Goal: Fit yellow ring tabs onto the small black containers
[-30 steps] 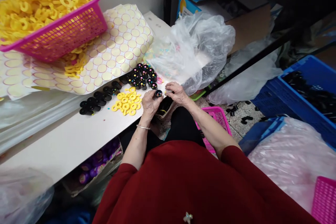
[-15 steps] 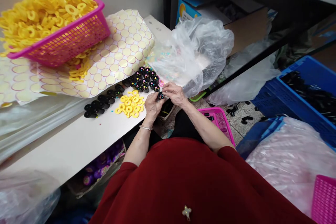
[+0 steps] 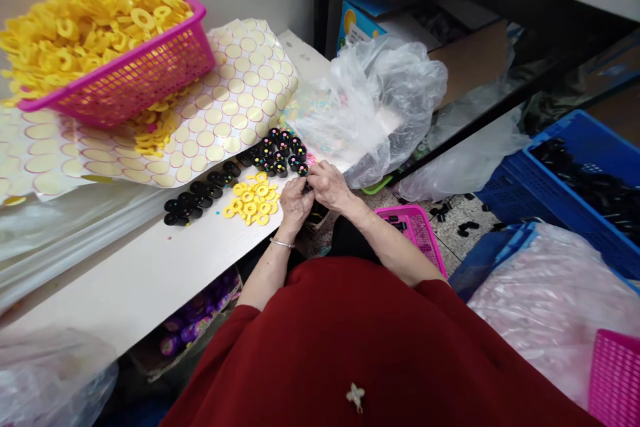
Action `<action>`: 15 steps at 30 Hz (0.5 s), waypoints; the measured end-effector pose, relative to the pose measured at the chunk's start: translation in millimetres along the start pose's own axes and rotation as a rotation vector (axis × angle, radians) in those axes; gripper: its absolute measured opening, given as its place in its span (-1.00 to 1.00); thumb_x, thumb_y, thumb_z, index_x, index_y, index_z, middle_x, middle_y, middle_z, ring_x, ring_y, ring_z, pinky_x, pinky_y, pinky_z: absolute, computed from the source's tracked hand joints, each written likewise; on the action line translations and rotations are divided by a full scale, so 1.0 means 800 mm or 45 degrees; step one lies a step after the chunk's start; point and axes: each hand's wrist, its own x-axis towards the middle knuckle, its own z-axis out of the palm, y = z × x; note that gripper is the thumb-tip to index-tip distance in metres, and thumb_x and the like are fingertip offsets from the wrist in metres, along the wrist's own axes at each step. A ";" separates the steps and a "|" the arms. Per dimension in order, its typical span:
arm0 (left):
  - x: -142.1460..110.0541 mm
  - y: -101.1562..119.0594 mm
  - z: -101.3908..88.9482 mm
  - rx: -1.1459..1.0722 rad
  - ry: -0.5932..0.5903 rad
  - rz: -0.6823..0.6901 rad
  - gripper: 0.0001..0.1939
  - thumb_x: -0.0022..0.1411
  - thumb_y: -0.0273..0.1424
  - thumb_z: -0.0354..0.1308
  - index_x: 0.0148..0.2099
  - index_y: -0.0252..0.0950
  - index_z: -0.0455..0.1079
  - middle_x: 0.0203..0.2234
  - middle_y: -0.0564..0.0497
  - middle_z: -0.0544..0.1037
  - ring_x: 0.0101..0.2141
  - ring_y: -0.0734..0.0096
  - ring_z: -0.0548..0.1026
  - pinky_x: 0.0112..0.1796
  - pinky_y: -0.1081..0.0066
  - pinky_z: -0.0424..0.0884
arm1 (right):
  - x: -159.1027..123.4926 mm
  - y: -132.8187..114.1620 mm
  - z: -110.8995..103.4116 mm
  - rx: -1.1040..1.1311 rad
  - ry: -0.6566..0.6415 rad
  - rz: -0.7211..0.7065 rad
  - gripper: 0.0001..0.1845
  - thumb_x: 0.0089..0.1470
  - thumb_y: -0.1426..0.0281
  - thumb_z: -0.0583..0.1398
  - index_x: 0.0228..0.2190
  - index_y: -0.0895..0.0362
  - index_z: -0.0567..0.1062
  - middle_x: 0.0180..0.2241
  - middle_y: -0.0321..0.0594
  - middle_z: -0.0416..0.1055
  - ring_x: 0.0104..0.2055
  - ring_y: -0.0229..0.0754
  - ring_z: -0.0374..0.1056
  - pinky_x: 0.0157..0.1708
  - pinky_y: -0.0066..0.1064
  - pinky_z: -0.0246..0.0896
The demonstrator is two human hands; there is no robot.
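At the bench's front edge, my left hand (image 3: 296,204) is closed round a small black plastic cylinder (image 3: 309,185), which the fingers now mostly hide. My right hand (image 3: 329,186) meets it from the other side, its thumb and fingertips pinched together over the top of the same piece. Just beyond the hands stands a cluster of black cylinders (image 3: 281,152) with small coloured beads in their tops. Left of my left hand lies a loose pile of yellow plastic rings (image 3: 253,199). More black cylinders (image 3: 200,193) form a rough row farther left.
A pink basket (image 3: 145,67) heaped with yellow rings rests on sticker sheets (image 3: 240,90). Clear plastic bags (image 3: 390,100) lie behind my right hand. Below on the right are a small pink basket (image 3: 425,237) and a blue crate (image 3: 520,170) of black parts. Black pieces litter the floor.
My right fingers have closed over the top of the black cylinder, covering the coloured bits that showed in it before. The view has shifted slightly.
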 end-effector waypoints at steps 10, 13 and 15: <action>-0.002 0.004 -0.001 -0.048 -0.010 -0.008 -0.81 0.09 -0.29 0.18 -0.24 -0.26 0.44 -0.41 -0.01 0.47 -0.32 0.31 0.39 -0.27 0.37 0.27 | 0.001 0.027 0.002 0.480 0.021 0.068 -0.87 0.01 0.42 0.16 -0.49 0.12 0.51 -0.39 -0.21 0.40 -0.27 -0.15 0.25 -0.23 -0.29 0.18; -0.004 0.006 -0.002 -0.046 0.026 -0.048 -0.83 0.10 -0.30 0.18 -0.25 -0.24 0.43 -0.40 -0.01 0.47 -0.32 0.32 0.39 -0.26 0.37 0.27 | -0.010 0.039 0.017 0.840 0.179 0.175 -0.81 -0.04 0.35 0.19 -0.34 0.15 0.51 -0.34 -0.24 0.41 -0.29 -0.20 0.29 -0.25 -0.32 0.22; -0.005 0.007 -0.001 -0.021 0.097 -0.094 -0.85 0.09 -0.32 0.18 -0.27 -0.25 0.42 -0.41 -0.01 0.46 -0.32 0.31 0.38 -0.25 0.35 0.27 | -0.016 0.041 0.031 0.916 0.305 0.302 -0.76 -0.07 0.34 0.18 -0.30 0.17 0.49 -0.34 -0.24 0.39 -0.34 -0.23 0.28 -0.31 -0.34 0.22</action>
